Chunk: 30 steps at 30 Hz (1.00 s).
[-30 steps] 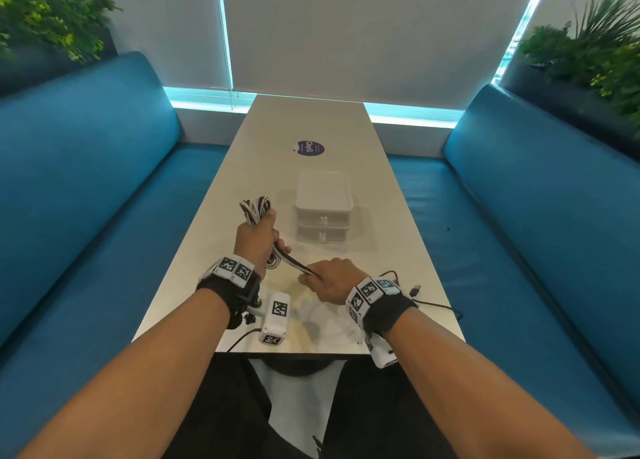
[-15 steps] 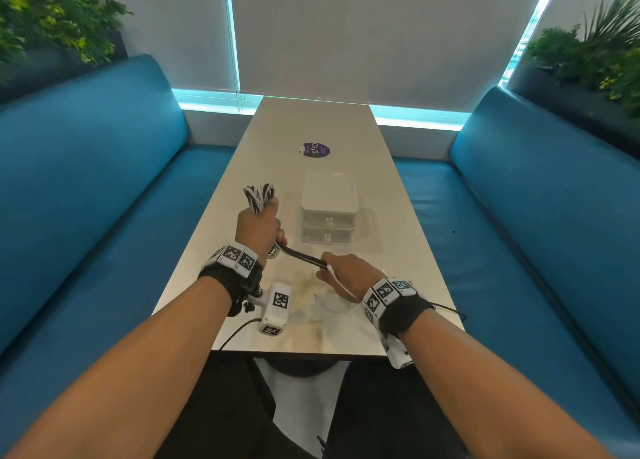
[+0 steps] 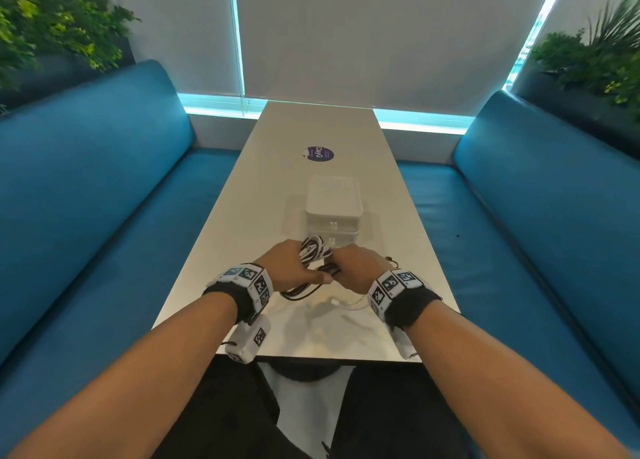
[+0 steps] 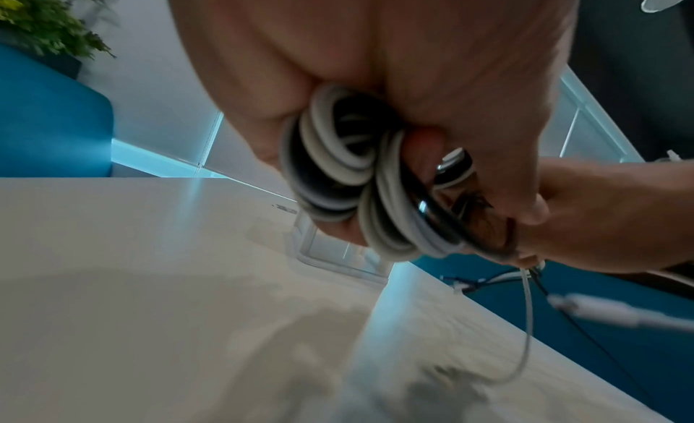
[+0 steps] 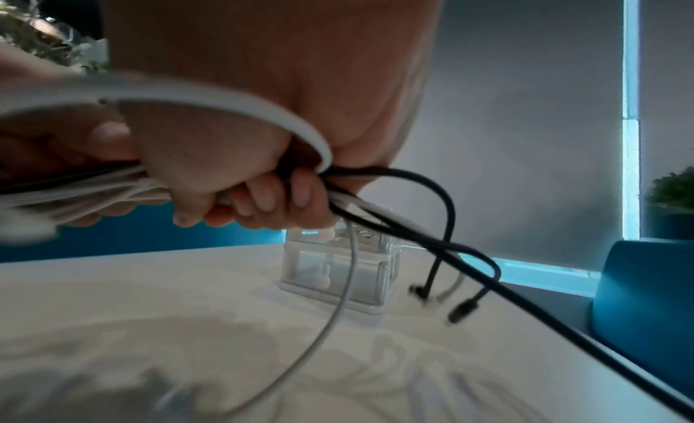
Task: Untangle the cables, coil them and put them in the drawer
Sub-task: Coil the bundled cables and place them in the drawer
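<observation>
My left hand [image 3: 284,266] grips a coil of white and black cables [image 3: 313,250] just above the table, in front of the small white drawer unit [image 3: 334,209]. My right hand [image 3: 356,268] is pressed against it and curls round the same cables. In the left wrist view the coil [image 4: 338,174] shows as several loops in the fist. In the right wrist view the right hand's fingers [image 5: 263,198] clamp white and black strands; a black cable [image 5: 443,221] and a thin white cable [image 5: 338,296] trail down to the table. The drawers of the drawer unit [image 5: 338,272] look closed.
Loose white cable [image 3: 349,304] and a black loop [image 3: 298,290] lie on the white table [image 3: 263,216] below the hands. A purple sticker [image 3: 320,153] is further back. Blue benches [image 3: 104,199] flank the table on both sides.
The left hand has carried the coil right and down toward the drawer unit. The right hand has come up along the cable to meet it, so both hands now touch at the coil.
</observation>
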### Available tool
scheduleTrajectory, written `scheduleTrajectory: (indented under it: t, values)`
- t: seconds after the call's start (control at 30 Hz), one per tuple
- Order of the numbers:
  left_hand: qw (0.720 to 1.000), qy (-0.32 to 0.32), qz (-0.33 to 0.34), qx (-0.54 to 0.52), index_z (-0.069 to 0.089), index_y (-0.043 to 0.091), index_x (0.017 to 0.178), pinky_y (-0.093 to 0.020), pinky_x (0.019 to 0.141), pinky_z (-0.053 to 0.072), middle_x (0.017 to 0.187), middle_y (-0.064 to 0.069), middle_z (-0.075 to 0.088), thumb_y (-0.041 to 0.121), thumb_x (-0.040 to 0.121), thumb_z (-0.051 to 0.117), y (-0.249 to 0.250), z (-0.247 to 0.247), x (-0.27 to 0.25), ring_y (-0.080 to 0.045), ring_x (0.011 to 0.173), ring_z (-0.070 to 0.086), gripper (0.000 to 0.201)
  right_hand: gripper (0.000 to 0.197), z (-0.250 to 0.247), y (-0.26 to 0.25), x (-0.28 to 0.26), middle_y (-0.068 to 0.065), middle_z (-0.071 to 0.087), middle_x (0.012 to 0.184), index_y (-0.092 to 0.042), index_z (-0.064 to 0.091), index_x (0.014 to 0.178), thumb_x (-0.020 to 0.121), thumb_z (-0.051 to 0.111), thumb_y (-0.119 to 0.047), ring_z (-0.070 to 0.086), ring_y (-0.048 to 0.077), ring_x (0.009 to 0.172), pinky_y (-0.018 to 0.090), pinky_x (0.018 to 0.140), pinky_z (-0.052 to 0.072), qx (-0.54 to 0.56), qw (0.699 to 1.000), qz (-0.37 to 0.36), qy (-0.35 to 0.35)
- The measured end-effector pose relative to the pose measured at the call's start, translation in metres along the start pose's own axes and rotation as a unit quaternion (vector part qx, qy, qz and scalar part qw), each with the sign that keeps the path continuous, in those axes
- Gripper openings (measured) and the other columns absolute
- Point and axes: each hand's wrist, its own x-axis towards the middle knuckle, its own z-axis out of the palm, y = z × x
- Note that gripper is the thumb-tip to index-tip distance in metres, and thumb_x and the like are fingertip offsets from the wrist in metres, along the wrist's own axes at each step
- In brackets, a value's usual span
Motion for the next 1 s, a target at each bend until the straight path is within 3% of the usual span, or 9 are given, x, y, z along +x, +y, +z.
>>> scheduleTrajectory:
  t: [0.1,0.27,0.33,0.5,0.63,0.7,0.83,0.9,1.0]
  values:
    - [1.000,0.011,-0.010,-0.004,0.063,0.035,0.104,-0.025,0.081,0.051,0.098,0.014,0.071,0.050,0.060,0.086,-0.006,0.002,0.002,-0.006,0.090,0.066,0.052,0.022,-0.001,-0.001,-0.003,0.004,0.070,0.104,-0.024,0.062,0.111,0.091,0.056,-0.033,0.067,0.029,0.090,0.037,0.074,0.053,-0.009,0.999,-0.002,0.034]
    - [0.995,0.022,-0.044,0.084,0.064,0.021,0.084,-0.025,0.059,0.048,0.078,0.000,0.068,0.026,0.067,0.076,0.003,0.006,0.007,-0.022,0.074,0.066,0.021,0.020,0.001,-0.005,0.002,0.003,0.072,0.102,-0.024,0.067,0.106,0.091,0.063,-0.037,0.067,0.027,0.090,0.041,0.079,0.055,0.082,0.996,0.021,0.041]
    - [0.990,0.042,-0.066,0.113,0.063,0.020,0.080,-0.029,0.058,0.050,0.074,0.000,0.065,0.026,0.068,0.070,0.007,0.006,0.009,-0.025,0.070,0.065,0.016,0.019,0.002,-0.005,0.003,0.002,0.072,0.102,-0.023,0.068,0.106,0.090,0.066,-0.033,0.067,0.024,0.092,0.039,0.082,0.054,0.122,0.992,0.014,0.042]
    - [0.964,0.054,-0.066,0.253,0.049,0.026,0.084,-0.039,0.085,0.039,0.082,0.004,0.050,0.031,0.080,0.060,0.009,0.002,0.010,-0.025,0.092,0.055,0.012,0.026,0.008,-0.005,-0.001,0.001,0.070,0.112,-0.018,0.065,0.113,0.088,0.062,-0.010,0.062,0.018,0.101,0.023,0.081,0.040,0.168,0.985,-0.007,0.048]
    - [0.982,0.050,-0.079,0.163,0.054,0.023,0.086,-0.034,0.072,0.049,0.089,-0.002,0.064,0.017,0.080,0.061,0.009,0.001,0.011,-0.028,0.083,0.061,0.011,0.027,0.013,-0.005,-0.006,0.006,0.068,0.107,-0.014,0.057,0.115,0.089,0.063,-0.016,0.062,0.024,0.097,0.032,0.079,0.046,0.219,0.972,0.022,0.077]
    - [0.983,0.044,-0.086,0.155,0.064,0.020,0.094,-0.037,0.076,0.055,0.092,-0.002,0.069,0.018,0.079,0.065,0.009,0.000,0.010,-0.028,0.085,0.066,0.015,0.032,0.011,-0.003,-0.006,0.005,0.065,0.104,-0.015,0.053,0.119,0.090,0.066,-0.020,0.060,0.021,0.090,0.031,0.074,0.045,0.249,0.963,0.073,0.078]
    - [0.989,0.063,-0.129,0.026,0.070,0.012,0.089,-0.041,0.067,0.061,0.080,-0.004,0.074,0.022,0.066,0.067,0.004,-0.007,0.010,-0.023,0.072,0.073,0.025,0.017,0.010,0.007,-0.008,-0.002,0.072,0.083,-0.016,0.064,0.096,0.093,0.063,-0.032,0.065,0.011,0.075,0.022,0.060,0.042,0.260,0.958,0.117,0.021]
    - [0.988,0.085,-0.126,-0.035,0.069,0.009,0.092,-0.037,0.057,0.060,0.074,-0.007,0.074,0.020,0.073,0.065,0.001,-0.006,0.010,-0.020,0.061,0.073,0.022,0.016,0.012,0.008,-0.011,-0.002,0.073,0.076,-0.018,0.065,0.089,0.094,0.059,-0.031,0.068,0.007,0.070,0.020,0.059,0.043,0.261,0.959,0.113,0.013]
    - [0.986,0.116,-0.107,-0.058,0.065,0.014,0.085,-0.024,0.043,0.045,0.066,-0.006,0.069,0.031,0.087,0.069,-0.001,-0.004,0.011,-0.019,0.056,0.070,0.018,0.009,0.017,0.011,-0.011,-0.001,0.070,0.079,-0.024,0.060,0.092,0.094,0.055,-0.031,0.068,0.015,0.072,0.029,0.064,0.052,0.235,0.966,0.105,0.026]
